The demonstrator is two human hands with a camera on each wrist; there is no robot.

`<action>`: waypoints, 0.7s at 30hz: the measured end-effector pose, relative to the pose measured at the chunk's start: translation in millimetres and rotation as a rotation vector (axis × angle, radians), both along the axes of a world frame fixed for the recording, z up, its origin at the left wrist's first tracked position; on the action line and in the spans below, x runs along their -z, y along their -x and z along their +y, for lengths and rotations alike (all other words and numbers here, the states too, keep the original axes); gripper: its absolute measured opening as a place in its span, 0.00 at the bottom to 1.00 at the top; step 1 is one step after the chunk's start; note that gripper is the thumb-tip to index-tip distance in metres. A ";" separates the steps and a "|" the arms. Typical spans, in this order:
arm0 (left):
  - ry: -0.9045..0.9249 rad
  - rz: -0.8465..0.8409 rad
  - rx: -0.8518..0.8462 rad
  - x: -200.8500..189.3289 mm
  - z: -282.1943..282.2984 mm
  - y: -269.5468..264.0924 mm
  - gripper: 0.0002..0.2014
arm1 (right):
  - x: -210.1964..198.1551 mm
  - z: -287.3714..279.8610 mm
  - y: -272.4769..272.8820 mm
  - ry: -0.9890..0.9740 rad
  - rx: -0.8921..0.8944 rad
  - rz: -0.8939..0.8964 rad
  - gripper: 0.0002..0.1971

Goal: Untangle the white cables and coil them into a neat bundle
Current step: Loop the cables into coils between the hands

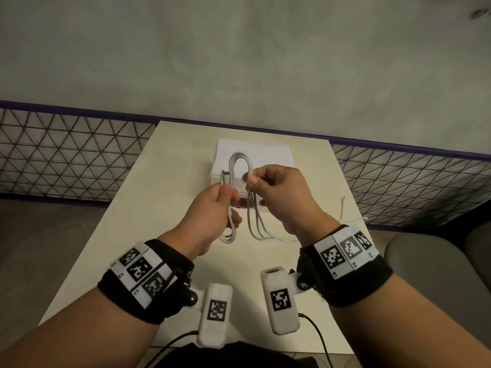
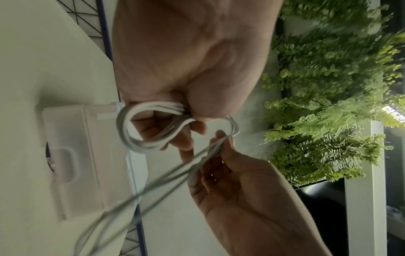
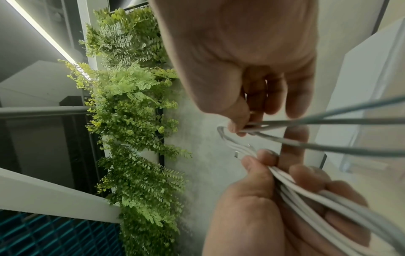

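Note:
Both hands hold the white cable above the table, in several long loops. My left hand grips a bunch of strands, and the plug ends stick up above its thumb. My right hand pinches the other side of the loop between thumb and forefinger. Loose loops hang down between the wrists. In the left wrist view the left hand clamps a round coil. In the right wrist view the right hand pinches strands that run to the left hand.
A white box sits on the table behind the hands. A thin white cord lies near the table's right edge. A wire-mesh railing runs behind the table, and a grey seat stands at the right.

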State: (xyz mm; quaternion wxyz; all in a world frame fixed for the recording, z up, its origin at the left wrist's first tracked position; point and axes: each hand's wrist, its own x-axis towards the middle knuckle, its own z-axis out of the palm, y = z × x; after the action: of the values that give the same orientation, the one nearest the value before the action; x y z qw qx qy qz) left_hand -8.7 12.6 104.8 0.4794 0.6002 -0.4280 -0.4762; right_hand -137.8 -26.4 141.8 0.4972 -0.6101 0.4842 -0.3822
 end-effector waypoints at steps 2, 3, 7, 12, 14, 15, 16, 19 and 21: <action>0.020 0.004 -0.009 -0.7 0.3 3.1 0.16 | 0.9 -1.6 -0.7 0.017 0.030 0.018 0.07; 0.033 -0.011 -0.022 -0.5 0.0 4.1 0.16 | 1.3 -2.2 -2.3 -0.004 0.037 -0.011 0.07; 0.068 -0.054 -0.031 3.4 -1.9 8.3 0.14 | 3.9 -2.4 -8.8 -0.030 0.050 -0.067 0.06; 0.070 -0.064 0.012 3.7 -0.8 10.5 0.16 | 5.0 -1.2 -9.2 -0.023 0.066 -0.064 0.06; 0.066 -0.094 0.026 3.9 -0.9 8.4 0.17 | 5.6 -1.8 -8.8 0.003 0.074 -0.040 0.06; 0.065 -0.091 0.036 4.4 -1.3 7.9 0.17 | 6.5 -2.6 -8.5 0.020 0.074 -0.021 0.06; 0.062 -0.075 0.055 4.6 -1.6 7.6 0.17 | 7.1 -3.4 -7.9 0.038 0.070 0.000 0.05; 0.027 0.019 0.118 2.7 -1.0 7.6 0.15 | 9.9 -5.2 -5.0 0.088 0.034 0.034 0.05; -0.015 0.184 0.135 0.2 -1.7 6.3 0.14 | 14.4 -6.0 -3.4 0.119 0.046 0.075 0.06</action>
State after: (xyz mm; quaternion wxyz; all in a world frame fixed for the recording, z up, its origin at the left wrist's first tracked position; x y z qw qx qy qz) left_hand -15.0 10.9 104.6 0.4789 0.5273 -0.4180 -0.5638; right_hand -134.5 -32.4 127.3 0.4327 -0.6413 0.4927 -0.3984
